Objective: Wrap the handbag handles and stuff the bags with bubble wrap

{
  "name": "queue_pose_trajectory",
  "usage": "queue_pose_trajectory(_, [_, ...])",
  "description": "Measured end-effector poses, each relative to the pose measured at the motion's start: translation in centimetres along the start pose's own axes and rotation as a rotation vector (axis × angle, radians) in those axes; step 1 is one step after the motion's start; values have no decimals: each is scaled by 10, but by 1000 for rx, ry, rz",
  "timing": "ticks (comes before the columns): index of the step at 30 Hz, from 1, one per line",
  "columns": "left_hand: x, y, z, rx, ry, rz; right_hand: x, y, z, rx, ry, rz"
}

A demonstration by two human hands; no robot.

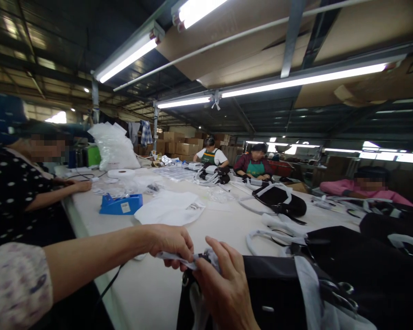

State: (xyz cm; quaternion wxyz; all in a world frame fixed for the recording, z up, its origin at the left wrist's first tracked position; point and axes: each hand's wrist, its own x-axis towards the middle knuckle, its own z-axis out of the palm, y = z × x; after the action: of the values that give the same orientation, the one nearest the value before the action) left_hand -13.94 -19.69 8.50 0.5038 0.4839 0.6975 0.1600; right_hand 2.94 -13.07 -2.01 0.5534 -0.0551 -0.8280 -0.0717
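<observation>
Near the front edge of the table, my left hand (174, 243) is closed on a strip of whitish wrapping (162, 255). My right hand (223, 279) is just right of it, thumb and fingers bent around the same wrapping and a small dark part. Beneath and beside my hands lies a black bag (271, 284) with metal eyelets and a strap wrapped in white material. My right palm partly hides the bag's left side. Exactly what the right fingertips pinch is hard to make out.
A blue tape dispenser (121, 204) and a white sheet (170, 207) lie on the white table (147, 293). More black bags (280, 199) with wrapped handles cover the right side. A person in polka dots (17, 192) sits at left; several others work across the table.
</observation>
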Motion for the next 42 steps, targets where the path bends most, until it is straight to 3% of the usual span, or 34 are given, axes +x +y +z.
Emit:
queue_pose_trajectory(4, [2,0,1,39,-21,44,10,-4,0,147,-76,-57])
queue_pose_trajectory(9, [-5,5,4,174,9,104,9,-9,5,388,-64,156])
queue_pose_trajectory(12, [-13,6,14,311,174,202,7,-13,10,507,-71,361])
queue_pose_trajectory(15, [-17,1,29,638,432,349,10,-12,12,590,-139,540])
queue_pose_trajectory(17, [-16,-8,39,831,539,419,13,-11,10,616,-181,608])
queue_pose_trajectory(21, [-7,-30,50,760,632,436,19,-12,4,630,-226,666])
queue_pose_trajectory(28, [-12,-44,48,612,615,491,26,-10,4,626,-335,726])
queue_pose_trajectory(31, [-12,-46,48,760,593,503,32,-7,-1,642,-438,753])
queue_pose_trajectory(34, [-5,-55,53,991,652,517,38,-2,-4,694,-510,798])
queue_pose_trajectory(36, [1,-62,56,1099,741,613,40,3,-3,727,-532,827])
queue_pose_trajectory(39, [4,-70,55,1208,892,876,40,10,2,790,-549,861])
queue_pose_trajectory(42, [0,-73,49,1294,984,1080,37,14,7,972,-532,924])
